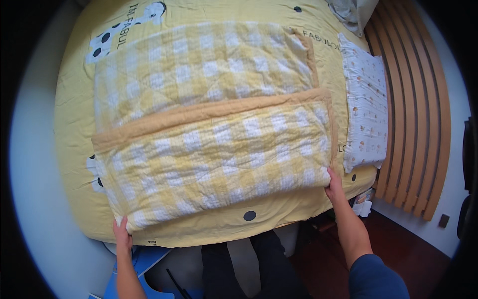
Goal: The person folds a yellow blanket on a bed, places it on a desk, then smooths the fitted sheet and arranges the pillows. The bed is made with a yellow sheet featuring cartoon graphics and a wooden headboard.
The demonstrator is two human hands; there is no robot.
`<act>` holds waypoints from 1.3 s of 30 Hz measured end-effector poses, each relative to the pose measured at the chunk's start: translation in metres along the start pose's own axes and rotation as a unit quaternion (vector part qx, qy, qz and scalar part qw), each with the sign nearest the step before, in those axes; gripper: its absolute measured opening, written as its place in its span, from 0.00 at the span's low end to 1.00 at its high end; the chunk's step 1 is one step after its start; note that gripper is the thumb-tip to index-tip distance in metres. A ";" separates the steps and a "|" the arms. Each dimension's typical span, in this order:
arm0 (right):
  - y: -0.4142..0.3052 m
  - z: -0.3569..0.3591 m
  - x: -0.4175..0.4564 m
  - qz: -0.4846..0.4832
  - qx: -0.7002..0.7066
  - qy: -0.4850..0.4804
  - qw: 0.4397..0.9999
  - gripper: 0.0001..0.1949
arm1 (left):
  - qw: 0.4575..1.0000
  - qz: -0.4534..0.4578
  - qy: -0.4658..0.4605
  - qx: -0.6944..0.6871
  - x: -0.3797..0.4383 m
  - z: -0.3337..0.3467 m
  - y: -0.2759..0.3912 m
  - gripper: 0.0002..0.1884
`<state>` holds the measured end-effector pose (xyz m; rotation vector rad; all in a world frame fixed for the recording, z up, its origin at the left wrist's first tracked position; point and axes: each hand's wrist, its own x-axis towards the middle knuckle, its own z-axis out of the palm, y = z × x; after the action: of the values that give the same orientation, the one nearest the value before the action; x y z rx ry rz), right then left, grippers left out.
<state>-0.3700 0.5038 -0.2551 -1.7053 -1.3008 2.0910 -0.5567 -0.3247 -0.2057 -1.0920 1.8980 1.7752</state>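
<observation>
A yellow-and-white checked quilt (224, 149) with orange-tan binding lies folded on a bed covered by a yellow printed sheet (74, 179). The near part of the quilt forms a long panel, its bound edge running across the middle over the farther part. My left hand (122, 233) grips the quilt's near left corner, thumb on top. At the near right corner, my right hand (333, 183) pinches the quilt between thumb and fingers. The fingers under the cloth are hidden in both hands.
A white printed pillow (366, 108) lies beside the slatted wooden headboard (414, 112) at the right. Grey cloth (354, 13) lies at the top right. Below the bed's near edge are a blue piece of furniture (149, 265) at the left and a dark red floor (403, 243) at the right.
</observation>
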 end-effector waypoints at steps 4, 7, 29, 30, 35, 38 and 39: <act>-0.035 0.008 -0.073 0.007 -0.009 0.028 1.000 0.23 | 0.998 -0.035 0.034 0.030 -0.029 -0.016 0.041 0.28; -0.080 0.021 -0.120 -0.032 -0.037 0.084 0.995 0.25 | 0.995 -0.087 0.044 0.029 -0.010 -0.033 0.086 0.25; -0.179 0.364 0.074 -0.183 -0.730 -0.043 0.657 0.55 | 0.729 0.230 -0.093 0.638 0.237 0.278 0.220 0.39; -0.175 0.375 0.058 -0.118 -0.796 -0.040 0.592 0.56 | 0.727 0.207 -0.070 0.651 0.217 0.290 0.221 0.39; -0.133 0.335 0.086 -0.171 -0.799 0.001 0.576 0.57 | 0.691 0.219 -0.004 0.689 0.203 0.297 0.199 0.41; -0.126 0.308 0.099 -0.202 -0.749 0.124 0.618 0.58 | 0.681 0.259 0.123 0.674 0.221 0.284 0.182 0.42; -0.126 0.304 0.108 -0.214 -0.704 0.177 0.654 0.58 | 0.706 0.264 0.159 0.637 0.234 0.279 0.180 0.42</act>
<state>-0.7164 0.4875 -0.2531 -1.5502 -3.0169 0.1162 -0.9112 -0.1435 -0.2893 -0.2710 2.9543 -0.0081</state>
